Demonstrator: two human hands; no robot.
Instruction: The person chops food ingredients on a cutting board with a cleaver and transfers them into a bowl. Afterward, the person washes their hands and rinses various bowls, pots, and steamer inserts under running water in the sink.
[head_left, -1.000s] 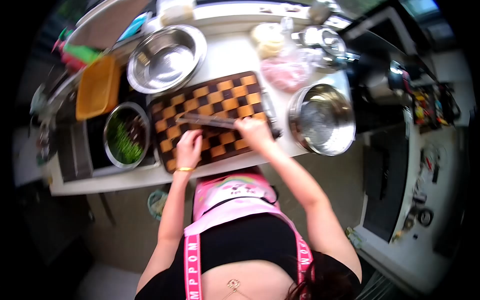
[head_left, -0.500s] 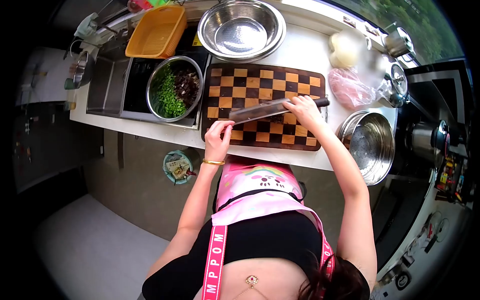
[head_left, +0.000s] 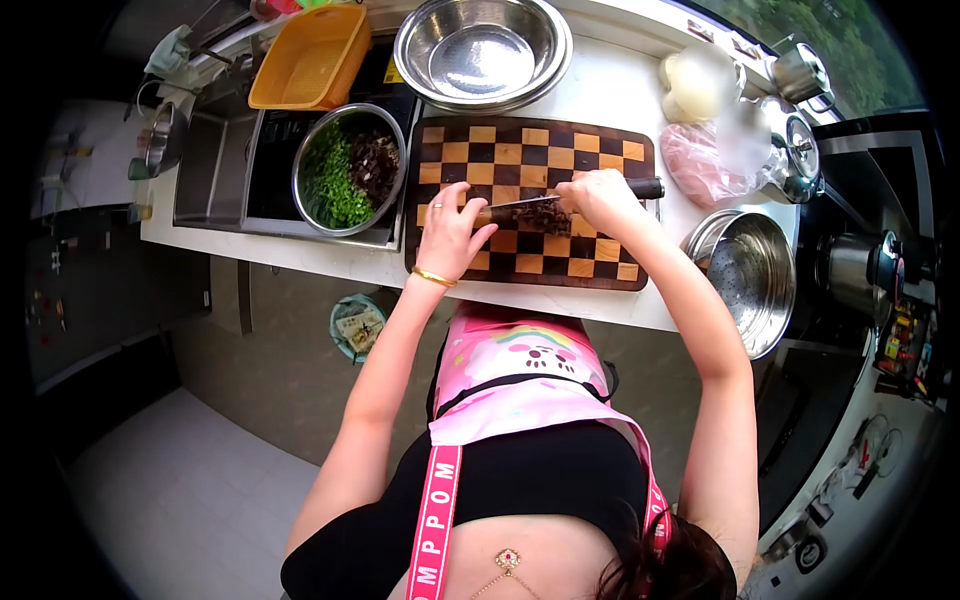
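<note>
My right hand [head_left: 600, 200] is closed around a kitchen knife [head_left: 525, 202], gripping it where blade meets handle; the black handle pokes out to the right. The blade points left, seen nearly edge-on over the checkered cutting board [head_left: 515, 165]. Just below the blade lies a small heap of dark chopped pieces [head_left: 545, 218], whose kind I cannot make out. My left hand [head_left: 448, 238], fingers spread, is at the blade's tip; whether it touches the steel is unclear. Left of the board stands a metal bowl [head_left: 300, 200] with chopped greens [head_left: 338, 192] and dark chopped bits [head_left: 375, 165].
Stacked steel basins [head_left: 425, 50] sit behind the board, a yellow basket [head_left: 330, 60] at back left. To the right are a plastic bag with pink contents [head_left: 700, 165] and a steel steamer pot [head_left: 750, 290]. A sink [head_left: 210, 170] lies far left; a bin [head_left: 358, 330] stands below.
The knife has turned from showing its flat side to nearly edge-on, above the dark pieces that now show. My left fingers have opened from a pinch at the blade's end and moved slightly up.
</note>
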